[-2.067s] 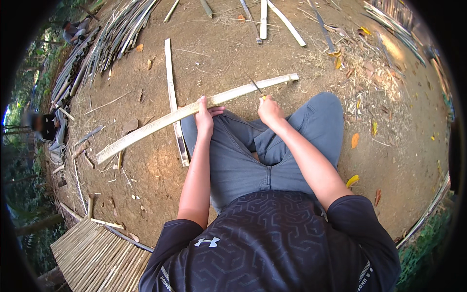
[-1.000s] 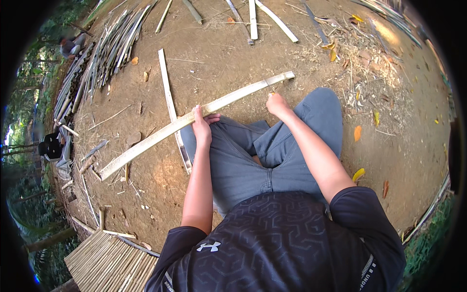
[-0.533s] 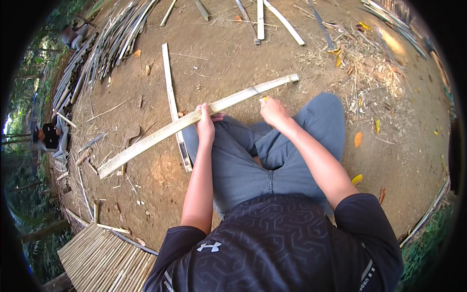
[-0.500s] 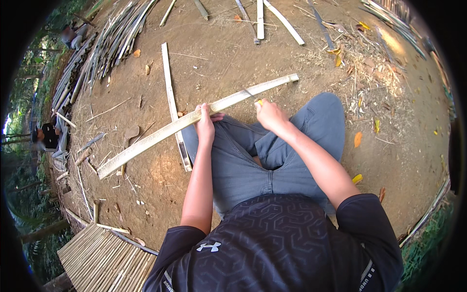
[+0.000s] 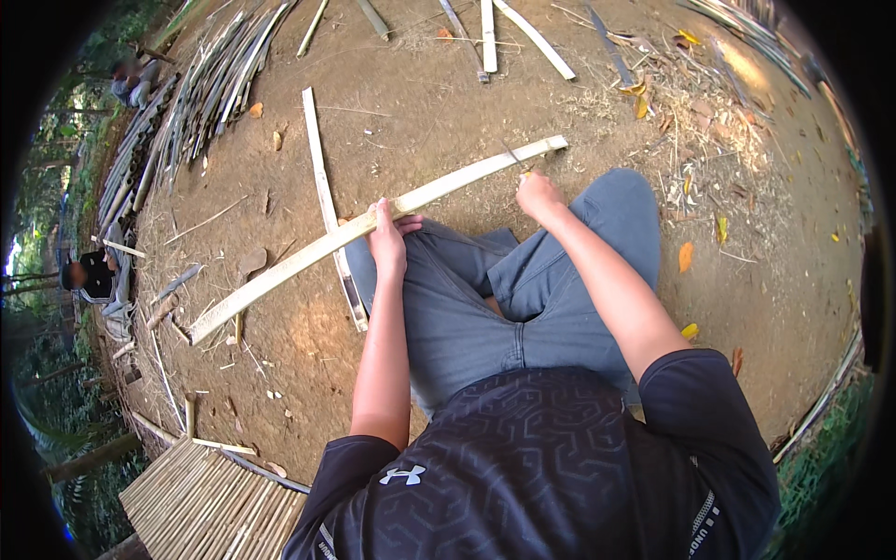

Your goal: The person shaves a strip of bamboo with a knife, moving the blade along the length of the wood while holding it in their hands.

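Note:
A long pale split-bamboo strip [image 5: 289, 273] slants across my lap, its right end raised over my folded legs and its left end reaching low over the soil. My left hand [image 5: 386, 238] is closed round its middle, thumb on top and fingers underneath, by my left knee. In my right hand [image 5: 539, 194] is a knife [image 5: 512, 153], a bit of its yellow handle showing. Its thin dark blade lies across the strip close to the right end. Beneath the held strip, a second bamboo strip [image 5: 319, 168] rests on the ground beside my left knee.
Bundled bamboo poles [image 5: 210, 84] lie at the far left, where two people sit. Loose strips [image 5: 489, 37] lie ahead. Shavings and dry leaves [image 5: 700, 117] cover the ground at far right. A bamboo slat platform [image 5: 205, 499] stands at near left.
My right hand and the knife have moved to the right and slightly away along the strip, toward its end. My left hand keeps its hold at the middle. The view has shifted slightly.

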Motion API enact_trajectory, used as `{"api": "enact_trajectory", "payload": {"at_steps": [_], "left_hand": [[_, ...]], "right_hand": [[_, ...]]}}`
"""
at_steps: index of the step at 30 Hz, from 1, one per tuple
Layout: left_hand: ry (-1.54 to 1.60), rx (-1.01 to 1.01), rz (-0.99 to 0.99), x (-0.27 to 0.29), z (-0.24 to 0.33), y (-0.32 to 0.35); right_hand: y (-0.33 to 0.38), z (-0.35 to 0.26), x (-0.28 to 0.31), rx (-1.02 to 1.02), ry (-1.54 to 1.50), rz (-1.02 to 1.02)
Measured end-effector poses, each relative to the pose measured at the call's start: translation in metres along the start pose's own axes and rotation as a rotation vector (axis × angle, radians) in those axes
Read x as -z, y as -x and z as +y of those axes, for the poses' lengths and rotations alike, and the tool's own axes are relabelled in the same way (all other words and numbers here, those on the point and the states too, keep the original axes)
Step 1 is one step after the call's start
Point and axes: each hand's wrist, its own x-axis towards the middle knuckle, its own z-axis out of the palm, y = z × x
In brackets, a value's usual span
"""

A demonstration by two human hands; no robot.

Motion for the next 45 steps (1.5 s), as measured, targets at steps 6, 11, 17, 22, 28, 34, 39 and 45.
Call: {"api": "enact_trajectory", "payload": {"at_steps": [6,11,17,22,28,34,39,45], "left_hand": [[0.010,0.020,0.076,0.015,-0.007,0.007],[-0.005,0.000,0.050,0.011,-0.004,0.003],[-0.023,-0.020,-0.048,-0.007,-0.004,-0.005],[-0.073,-0.082,-0.051,0.009,-0.005,0.006],[-0.067,-0.084,-0.027,0.007,-0.005,0.006],[-0.038,-0.073,-0.022,0.007,-0.008,0.003],[-0.027,-0.104,-0.022,0.003,-0.008,0.008],[-0.010,-0.086,0.023,0.005,-0.005,0.007]], "right_hand": [[0.035,-0.031,0.005,0.087,0.084,-0.115],[-0.028,-0.002,-0.004,-0.027,0.098,-0.091],[-0.098,0.056,-0.005,-0.269,0.064,-0.040],[-0.045,0.003,0.033,-0.114,0.046,0.089],[0.061,-0.008,0.053,0.242,-0.051,-0.076],[0.106,-0.015,0.033,0.309,-0.136,-0.037],[0.100,-0.006,0.026,0.189,-0.100,0.104],[0.109,-0.023,0.042,0.206,-0.063,-0.074]]}}
